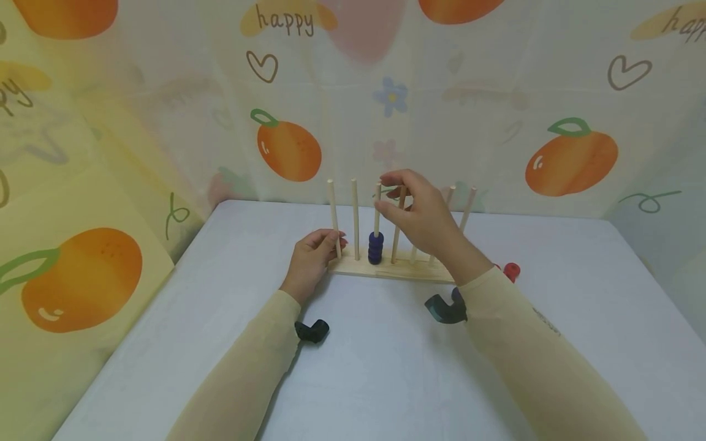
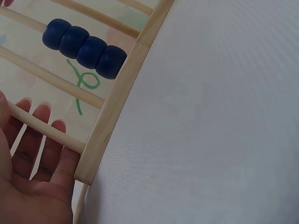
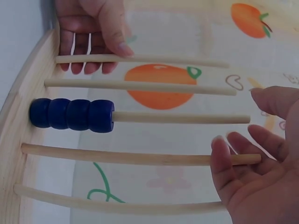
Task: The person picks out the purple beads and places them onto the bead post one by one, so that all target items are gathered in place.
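Head view: wooden rack point(image 1: 358, 268) stood on the white table point(image 1: 364, 380), base's long axis running left to right before the person, six pegs pointing up. Four blue beads point(image 1: 375, 248) sat stacked low on the third peg from the left, stack axis upright. Left hand point(image 1: 312, 258) gripped the leftmost peg point(image 1: 333, 208), thumb in front, fingers behind. Right hand point(image 1: 423, 214) held nothing, its fingers spread and loosely bent near the peg tops. Writing: "happy" legible on the backdrop point(image 1: 182, 49), repeated at both sides but cut off; a small mark on the right sleeve point(image 1: 529, 349) was unreadable. Right hand and forearm blocked parts of the right-hand pegs and base. Red beads point(image 1: 512, 271) lay beyond that forearm, partly hidden.

Left wrist view: base slanted from lower left to upper right; pegs pointed upper left. Lowest blue bead met the base.

Right wrist view: base ran along the left edge, pegs pointing right. Right-hand fingers overlapped the fourth peg's end; contact could not be judged.
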Demonstrator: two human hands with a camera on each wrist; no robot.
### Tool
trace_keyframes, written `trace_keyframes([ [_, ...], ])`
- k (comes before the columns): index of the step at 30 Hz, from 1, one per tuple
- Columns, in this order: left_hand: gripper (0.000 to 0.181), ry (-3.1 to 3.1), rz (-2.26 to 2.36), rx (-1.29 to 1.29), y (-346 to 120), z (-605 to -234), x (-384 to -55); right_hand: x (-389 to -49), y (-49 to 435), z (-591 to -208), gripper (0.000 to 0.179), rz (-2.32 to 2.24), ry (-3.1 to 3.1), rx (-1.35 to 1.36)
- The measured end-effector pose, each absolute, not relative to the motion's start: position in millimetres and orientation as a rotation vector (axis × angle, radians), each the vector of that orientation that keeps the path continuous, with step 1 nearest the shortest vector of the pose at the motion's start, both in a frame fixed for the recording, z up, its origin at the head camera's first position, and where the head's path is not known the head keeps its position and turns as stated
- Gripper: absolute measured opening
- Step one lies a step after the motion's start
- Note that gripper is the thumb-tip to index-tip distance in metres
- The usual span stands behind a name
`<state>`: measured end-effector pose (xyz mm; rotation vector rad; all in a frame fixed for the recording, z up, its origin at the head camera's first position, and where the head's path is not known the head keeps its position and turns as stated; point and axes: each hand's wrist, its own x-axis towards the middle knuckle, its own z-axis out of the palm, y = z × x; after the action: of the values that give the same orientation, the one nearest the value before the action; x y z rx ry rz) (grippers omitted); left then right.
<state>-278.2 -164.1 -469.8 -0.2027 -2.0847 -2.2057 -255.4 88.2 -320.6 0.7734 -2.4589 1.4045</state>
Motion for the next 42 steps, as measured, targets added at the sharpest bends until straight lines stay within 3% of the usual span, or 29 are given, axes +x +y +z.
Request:
trace_keyframes([
  [25, 0.040, -2.106, -2.203, -0.223, -166, -472, -280, -243, 118, -331, 0.072, 1.513, -2.509, 0.875],
  [42, 0.041, -2.126, -2.193, -0.210, -164, -469, -277, -229, 151, -355, 0.066, 1.570, -2.554, 0.791],
])
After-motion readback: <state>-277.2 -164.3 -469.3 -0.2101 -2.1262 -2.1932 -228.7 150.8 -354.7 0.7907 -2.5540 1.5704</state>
